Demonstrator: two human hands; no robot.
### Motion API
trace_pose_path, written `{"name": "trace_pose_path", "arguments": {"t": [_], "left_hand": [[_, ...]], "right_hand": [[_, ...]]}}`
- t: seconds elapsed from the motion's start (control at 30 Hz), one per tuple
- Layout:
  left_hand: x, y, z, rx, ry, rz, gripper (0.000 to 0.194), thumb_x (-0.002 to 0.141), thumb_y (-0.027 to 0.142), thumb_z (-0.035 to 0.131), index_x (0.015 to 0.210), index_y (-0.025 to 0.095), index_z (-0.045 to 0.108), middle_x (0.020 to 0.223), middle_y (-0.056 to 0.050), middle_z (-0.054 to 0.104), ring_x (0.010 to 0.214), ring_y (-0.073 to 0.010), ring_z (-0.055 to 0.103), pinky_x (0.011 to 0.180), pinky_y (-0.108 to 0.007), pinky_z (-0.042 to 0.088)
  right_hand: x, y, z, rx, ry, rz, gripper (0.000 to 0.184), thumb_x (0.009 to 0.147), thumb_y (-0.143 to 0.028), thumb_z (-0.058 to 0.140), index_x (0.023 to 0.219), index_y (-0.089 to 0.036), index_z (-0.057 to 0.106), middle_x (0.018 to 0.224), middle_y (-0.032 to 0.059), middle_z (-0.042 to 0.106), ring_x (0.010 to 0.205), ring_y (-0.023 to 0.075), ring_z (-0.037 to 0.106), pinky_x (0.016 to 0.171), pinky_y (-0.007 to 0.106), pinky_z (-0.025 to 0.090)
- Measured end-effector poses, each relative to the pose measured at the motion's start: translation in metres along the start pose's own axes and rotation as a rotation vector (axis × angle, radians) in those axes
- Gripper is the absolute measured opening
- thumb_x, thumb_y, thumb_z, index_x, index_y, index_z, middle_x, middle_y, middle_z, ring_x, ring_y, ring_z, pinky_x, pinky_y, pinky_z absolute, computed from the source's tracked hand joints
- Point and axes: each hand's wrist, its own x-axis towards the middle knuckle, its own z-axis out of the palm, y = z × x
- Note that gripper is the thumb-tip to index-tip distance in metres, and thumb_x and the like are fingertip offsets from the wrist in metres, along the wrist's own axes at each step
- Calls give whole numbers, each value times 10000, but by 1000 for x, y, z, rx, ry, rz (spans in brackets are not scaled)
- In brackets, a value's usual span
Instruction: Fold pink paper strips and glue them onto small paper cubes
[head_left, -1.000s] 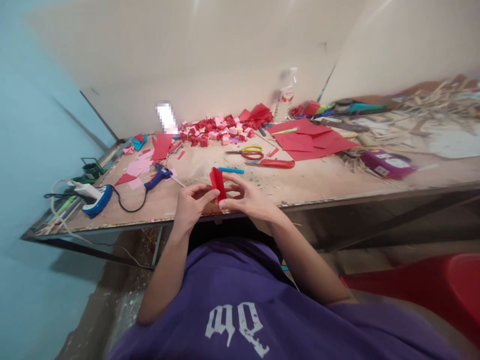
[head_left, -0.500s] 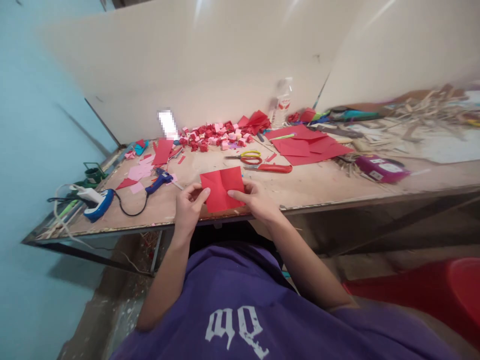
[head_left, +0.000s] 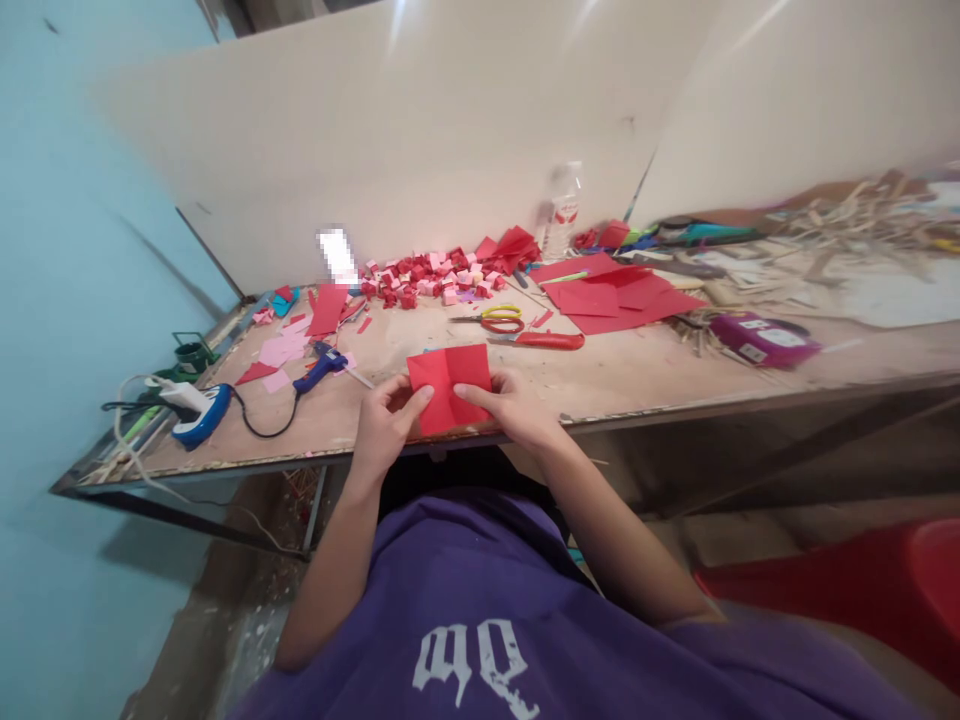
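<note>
A square of red paper with an upright crease down its middle is held over the table's front edge. My left hand is closed on its left side, thumb on the front face. On the right side my right hand grips it too, with its thumb near the crease. The fingers behind the sheet are partly hidden. Just beyond the paper lie scissors with yellow and red handles and a red-handled knife or cutter.
A blue glue gun and a blue power socket lie left on the table. Behind are folded red and pink paper pieces, a blurred-out bright phone-like shape and a bottle. Red sheets and a purple tape measure lie right.
The red paper now bends more sharply along its middle crease. My left hand has moved slightly right, and its thumb lies further in on the sheet.
</note>
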Motion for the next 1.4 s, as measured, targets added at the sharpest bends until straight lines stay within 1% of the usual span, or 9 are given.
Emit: {"name": "trace_pose_path", "arguments": {"t": [0.13,0.33,0.6,0.73,0.9,0.97,1.1,1.3,1.4], "left_hand": [[0,1,0,-3,-34,-9,320,823,449,809,986,176,769,916,-46,782,900,-220,723,834,-314,580],[2,-2,1,-31,0,-26,277,851,446,776,871,174,728,831,-26,758,761,-178,698,740,-276,568],[5,-5,2,-45,63,12,279,827,433,796,842,168,710,801,-18,738,747,-164,674,706,-245,545],[6,-9,1,-68,79,13,290,828,446,796,854,173,703,787,-12,726,728,-163,667,692,-246,539],[8,-14,0,-100,104,24,305,837,459,791,894,173,705,778,-6,720,719,-157,663,687,-237,521],[8,-14,0,-109,98,30,305,841,454,790,917,168,714,820,-17,741,737,-159,671,701,-239,524],[6,-7,1,-107,26,23,306,856,440,784,986,165,746,925,-44,779,780,-175,698,744,-266,545],[4,-4,-1,-59,-99,28,344,855,472,790,1031,175,787,995,-61,785,959,-237,711,884,-315,551],[4,-8,-2,-48,-81,30,409,958,554,638,1002,175,784,961,-64,778,917,-227,700,850,-308,542]], "right_hand": [[-2,0,0,-9,11,-3,332,769,-440,840,936,-157,790,909,61,804,789,219,734,707,320,591],[-1,0,0,-2,-14,-7,330,762,-434,845,938,-161,790,840,51,798,812,234,745,742,332,595],[-2,-5,1,-1,-65,-24,355,751,-474,868,898,-158,808,888,47,802,823,222,728,778,320,567],[-2,-3,1,19,-60,-31,437,797,-606,804,894,-180,810,850,43,794,858,245,736,804,341,574],[0,1,1,64,-33,-8,645,881,-788,583,949,-191,817,868,100,799,814,282,759,722,385,602],[0,0,1,57,-33,-7,617,887,-761,602,986,-193,821,907,103,806,814,270,759,731,380,605],[1,-2,0,5,-54,-17,437,745,-572,859,969,-198,827,915,60,803,819,221,735,767,334,591],[1,1,-1,-46,-26,-24,323,775,-486,851,819,-170,800,753,26,732,640,130,627,660,273,516],[0,1,-1,-58,-1,-41,335,766,-496,847,784,-169,776,702,17,695,618,130,598,625,272,490]]}}
